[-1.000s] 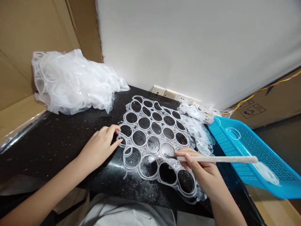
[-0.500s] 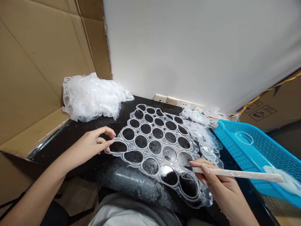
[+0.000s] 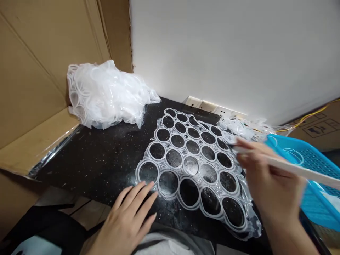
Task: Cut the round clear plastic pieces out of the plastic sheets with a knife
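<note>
A clear plastic sheet with rows of large round holes, each rimmed in white, lies on the black speckled countertop. My left hand rests flat with its fingers stretched out, the fingertips at the sheet's near left edge. Over the sheet's right side is my right hand, blurred, its fingers closed around a long white stick-shaped tool. The tool's dark front tip is near the sheet's upper right holes; whether it touches the plastic I cannot tell.
A crumpled heap of holed plastic sheets stands back left against a cardboard box. Loose clear pieces lie behind the sheet on the right. A blue basket stands far right. Wall sockets and a yellow cable are behind.
My left hand has let go of the sheet's left edge and come down flat nearer me. My right hand has moved up and away with the tool. The sheet's left edge now lies flatter.
</note>
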Action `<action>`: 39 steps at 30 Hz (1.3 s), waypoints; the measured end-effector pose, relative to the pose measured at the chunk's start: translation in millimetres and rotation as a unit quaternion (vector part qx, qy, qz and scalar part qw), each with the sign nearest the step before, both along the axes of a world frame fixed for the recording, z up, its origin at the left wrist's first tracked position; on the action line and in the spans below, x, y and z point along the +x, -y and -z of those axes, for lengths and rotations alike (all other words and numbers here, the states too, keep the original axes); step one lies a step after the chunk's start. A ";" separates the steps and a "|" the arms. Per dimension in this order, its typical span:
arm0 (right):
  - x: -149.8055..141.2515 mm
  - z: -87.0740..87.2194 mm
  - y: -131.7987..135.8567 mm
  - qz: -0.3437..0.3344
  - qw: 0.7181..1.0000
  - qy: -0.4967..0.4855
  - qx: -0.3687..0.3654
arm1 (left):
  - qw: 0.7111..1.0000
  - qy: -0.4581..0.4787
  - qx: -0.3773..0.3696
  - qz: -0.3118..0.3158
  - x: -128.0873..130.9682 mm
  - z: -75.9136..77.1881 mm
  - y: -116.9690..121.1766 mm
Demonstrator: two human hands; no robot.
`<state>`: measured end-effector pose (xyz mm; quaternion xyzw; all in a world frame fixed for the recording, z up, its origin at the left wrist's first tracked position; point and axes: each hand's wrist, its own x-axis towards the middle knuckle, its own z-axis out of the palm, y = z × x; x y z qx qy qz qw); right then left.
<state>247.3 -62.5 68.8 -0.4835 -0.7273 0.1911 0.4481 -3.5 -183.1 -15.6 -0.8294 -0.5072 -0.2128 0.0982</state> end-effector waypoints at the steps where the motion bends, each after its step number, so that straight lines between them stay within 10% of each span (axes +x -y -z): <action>1: -14.9 2.4 -0.9 -0.079 0.997 0.017 -0.005 | 1.000 -0.002 0.003 -0.004 2.1 3.9 1.3; 6: -73.0 27.8 0.4 -0.389 0.904 0.061 -0.169 | 0.996 0.080 0.018 -0.033 8.7 13.0 6.0; 17: -86.4 32.5 -6.8 -0.433 0.853 0.104 -0.272 | 0.996 0.085 -0.014 -0.031 15.9 19.4 12.4; 26: -87.2 32.5 -5.6 -0.450 0.857 0.144 -0.205 | 0.996 0.083 -0.026 -0.032 17.0 19.3 13.2; 34: -81.0 45.4 21.0 -0.385 0.875 0.284 0.077 | 0.992 0.117 -0.012 -0.049 20.9 24.9 14.0; 39: -79.5 53.0 21.5 -0.366 0.875 0.303 0.095 | 0.991 0.118 -0.012 -0.058 22.3 26.6 16.2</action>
